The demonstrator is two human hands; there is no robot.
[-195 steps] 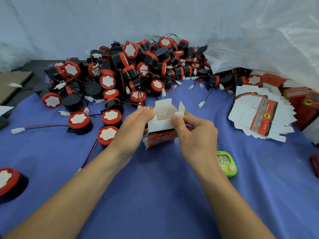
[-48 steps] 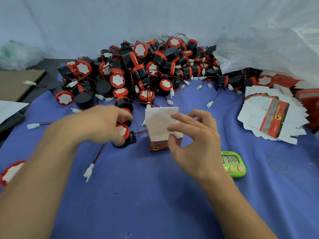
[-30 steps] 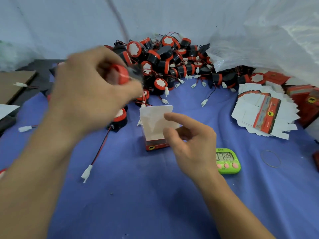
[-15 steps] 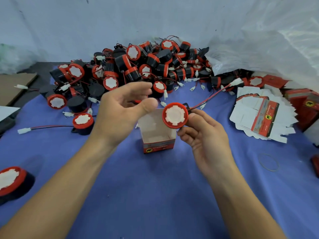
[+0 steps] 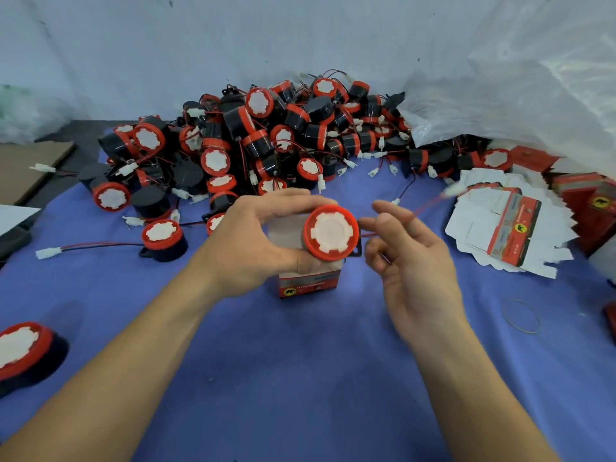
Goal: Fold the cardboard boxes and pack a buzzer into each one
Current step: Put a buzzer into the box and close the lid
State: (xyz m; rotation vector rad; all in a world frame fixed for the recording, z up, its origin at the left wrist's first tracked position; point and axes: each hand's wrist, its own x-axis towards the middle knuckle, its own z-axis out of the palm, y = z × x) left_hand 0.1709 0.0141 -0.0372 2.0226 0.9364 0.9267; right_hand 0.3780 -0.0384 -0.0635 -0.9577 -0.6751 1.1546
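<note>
My left hand (image 5: 253, 248) grips a red and black buzzer (image 5: 330, 233) by its body, white face turned to me, just above the open red and white box (image 5: 310, 285) standing on the blue cloth. My right hand (image 5: 413, 261) hovers just right of the buzzer with fingers loosely curled, holding nothing firmly. The buzzer's red wire (image 5: 430, 205) runs past those fingers, up and to the right, to a blurred white connector. The box's mouth is mostly hidden behind my left hand and the buzzer.
A big pile of buzzers (image 5: 266, 145) lies behind the box. Flat unfolded boxes (image 5: 506, 228) are stacked at the right, red boxes (image 5: 586, 201) beyond them under a plastic bag (image 5: 516, 88). Loose buzzers (image 5: 163, 240) (image 5: 23, 351) lie left; a rubber band (image 5: 521, 316) lies right.
The buzzer passed from my right hand to my left, which now holds it lower, over the box. My right hand let go and opened beside it; the wire swung right.
</note>
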